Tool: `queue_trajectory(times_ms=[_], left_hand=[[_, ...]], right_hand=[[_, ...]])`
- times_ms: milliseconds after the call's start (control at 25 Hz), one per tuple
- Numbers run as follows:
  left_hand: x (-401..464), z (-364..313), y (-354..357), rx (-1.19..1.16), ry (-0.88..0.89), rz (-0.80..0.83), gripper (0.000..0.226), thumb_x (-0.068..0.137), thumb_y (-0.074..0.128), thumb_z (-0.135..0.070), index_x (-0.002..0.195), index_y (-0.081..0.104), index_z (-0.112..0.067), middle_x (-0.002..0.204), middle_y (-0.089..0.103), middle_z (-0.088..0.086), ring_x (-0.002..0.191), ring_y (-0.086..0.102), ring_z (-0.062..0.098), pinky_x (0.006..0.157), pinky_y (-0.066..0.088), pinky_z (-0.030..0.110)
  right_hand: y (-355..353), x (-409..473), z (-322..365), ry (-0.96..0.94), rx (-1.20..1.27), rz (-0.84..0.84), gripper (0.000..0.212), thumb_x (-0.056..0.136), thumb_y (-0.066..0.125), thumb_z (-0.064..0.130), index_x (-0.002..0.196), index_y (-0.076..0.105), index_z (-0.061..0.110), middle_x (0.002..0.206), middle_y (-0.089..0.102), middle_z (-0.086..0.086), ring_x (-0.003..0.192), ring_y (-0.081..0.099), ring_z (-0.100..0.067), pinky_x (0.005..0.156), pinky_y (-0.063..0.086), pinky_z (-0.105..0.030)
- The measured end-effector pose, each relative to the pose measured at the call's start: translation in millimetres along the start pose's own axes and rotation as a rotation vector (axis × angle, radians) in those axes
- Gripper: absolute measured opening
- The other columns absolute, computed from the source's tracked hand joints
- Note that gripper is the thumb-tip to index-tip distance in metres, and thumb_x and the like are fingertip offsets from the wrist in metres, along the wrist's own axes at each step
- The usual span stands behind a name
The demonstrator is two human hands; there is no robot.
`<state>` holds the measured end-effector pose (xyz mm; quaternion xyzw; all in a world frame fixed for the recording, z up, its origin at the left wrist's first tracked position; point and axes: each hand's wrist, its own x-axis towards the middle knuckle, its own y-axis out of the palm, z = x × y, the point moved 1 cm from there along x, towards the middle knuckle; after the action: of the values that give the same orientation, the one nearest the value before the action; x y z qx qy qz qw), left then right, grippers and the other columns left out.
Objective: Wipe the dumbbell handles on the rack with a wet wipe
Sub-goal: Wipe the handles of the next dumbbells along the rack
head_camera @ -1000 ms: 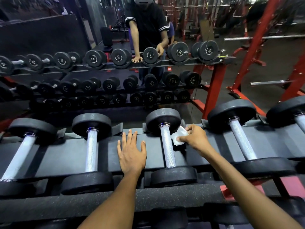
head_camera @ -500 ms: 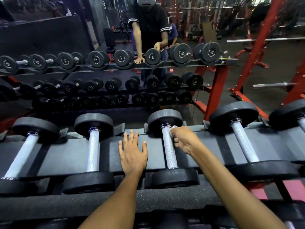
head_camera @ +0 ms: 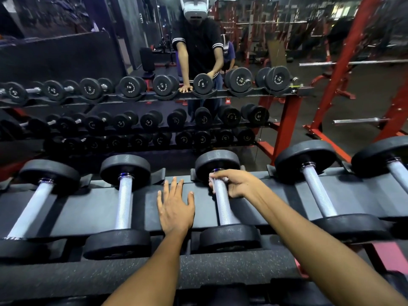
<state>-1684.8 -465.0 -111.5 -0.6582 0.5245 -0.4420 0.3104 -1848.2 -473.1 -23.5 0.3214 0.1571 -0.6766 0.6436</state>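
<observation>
On the rack [head_camera: 92, 208], the right hand [head_camera: 237, 183] is gripping a wet wipe [head_camera: 212, 181] round the middle dumbbell's handle [head_camera: 224, 206] at its far end; the left hand [head_camera: 175, 208] is lying flat beside it. Most handle length appears unwiped; neighbouring handles' status cannot be told.

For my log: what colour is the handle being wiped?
Silver, knurled metal handle, with the right hand wrapped round its far end; the head view shows it.

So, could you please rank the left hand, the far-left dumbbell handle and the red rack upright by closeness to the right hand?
1. Left hand, flat on the shelf just left of the right hand.
2. Far-left dumbbell handle, several slots leftward.
3. Red rack upright, behind, in the mirror.
</observation>
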Motion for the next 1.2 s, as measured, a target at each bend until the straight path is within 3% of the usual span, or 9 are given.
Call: queue_trajectory(times_ms=[120,200,280,520,680,880,1040,1120,1200], left_hand=[[0,0,1,-0.009,0.0,-0.009,0.056,0.099,0.036,-0.047,0.151,0.032,-0.027,0.16,0.021,-0.009,0.149,0.005,0.01,0.122,-0.001,0.035],[-1,0,1,-0.01,0.002,-0.011,0.056,0.099,0.035,-0.047,0.151,0.031,-0.028,0.16,0.02,-0.01,0.149,0.004,0.01,0.122,-0.002,0.035],[-2,1,1,-0.01,-0.004,-0.013,0.056,0.099,0.035,-0.047,0.151,0.031,-0.028,0.16,0.02,-0.01,0.149,0.004,0.01,0.122,-0.002,0.034],[0,0,0,0.0,0.004,-0.014,0.055,0.099,0.034,-0.047,0.15,0.031,-0.028,0.16,0.021,-0.01,0.149,0.005,0.01,0.121,-0.002,0.034],[1,0,1,0.002,-0.004,-0.009,0.055,0.099,0.034,-0.048,0.151,0.03,-0.028,0.16,0.02,-0.011,0.149,0.005,0.009,0.121,-0.002,0.034],[1,1,0,-0.013,0.002,-0.003,0.055,0.099,0.035,-0.048,0.15,0.031,-0.028,0.16,0.021,-0.011,0.149,0.005,0.009,0.121,-0.002,0.034],[1,1,2,-0.007,-0.002,-0.013,0.055,0.099,0.035,-0.048,0.15,0.033,-0.028,0.16,0.022,-0.01,0.149,0.006,0.01,0.122,-0.002,0.034],[1,2,2,0.001,-0.005,-0.018,0.055,0.099,0.036,-0.048,0.15,0.033,-0.028,0.159,0.023,-0.01,0.149,0.007,0.01,0.122,-0.001,0.035],[2,1,3,-0.005,0.0,-0.015,0.055,0.099,0.036,-0.048,0.149,0.034,-0.028,0.159,0.024,-0.009,0.149,0.007,0.01,0.122,0.0,0.035]], right_hand=[[0,-11,-3,-0.266,-0.323,-0.332,0.017,0.08,0.069,0.009,0.07,0.056,0.003,0.067,0.062,-0.011,0.057,0.056,-0.02,0.044,0.042,-0.024],[4,-25,-3,-0.472,-0.999,-0.595,0.015,0.084,0.065,0.013,0.078,0.057,0.002,0.084,0.062,-0.012,0.079,0.058,-0.026,0.057,0.039,-0.028],[18,-38,5,-0.652,-1.572,-0.602,0.009,0.089,0.049,0.003,0.083,0.056,0.004,0.089,0.058,-0.013,0.091,0.056,-0.029,0.065,0.035,-0.032],[16,-4,33,-1.545,-2.441,0.469,0.02,0.082,0.05,0.008,0.068,0.065,0.006,0.078,0.064,-0.009,0.081,0.064,-0.03,0.077,0.052,-0.035],[-23,9,39,-1.6,-2.635,0.443,0.04,0.084,0.037,0.005,0.116,0.059,0.016,0.107,0.064,-0.003,0.109,0.059,-0.023,0.109,0.033,-0.039],[26,8,26,-1.107,-3.036,0.608,0.027,0.084,0.041,0.007,0.089,0.065,0.018,0.091,0.067,0.001,0.096,0.059,-0.022,0.098,0.032,-0.03],[-10,10,43,-1.803,-2.509,0.577,0.02,0.086,0.043,0.01,0.083,0.063,0.013,0.082,0.064,-0.003,0.085,0.062,-0.024,0.093,0.032,-0.03],[-9,12,34,-1.763,-2.633,0.502,0.008,0.08,0.059,0.01,0.079,0.061,0.017,0.078,0.063,0.001,0.083,0.061,-0.021,0.094,0.033,-0.031],[12,14,25,-1.445,-2.912,0.455,0.025,0.079,0.048,0.002,0.076,0.064,0.021,0.078,0.065,0.006,0.086,0.06,-0.017,0.093,0.034,-0.029]])
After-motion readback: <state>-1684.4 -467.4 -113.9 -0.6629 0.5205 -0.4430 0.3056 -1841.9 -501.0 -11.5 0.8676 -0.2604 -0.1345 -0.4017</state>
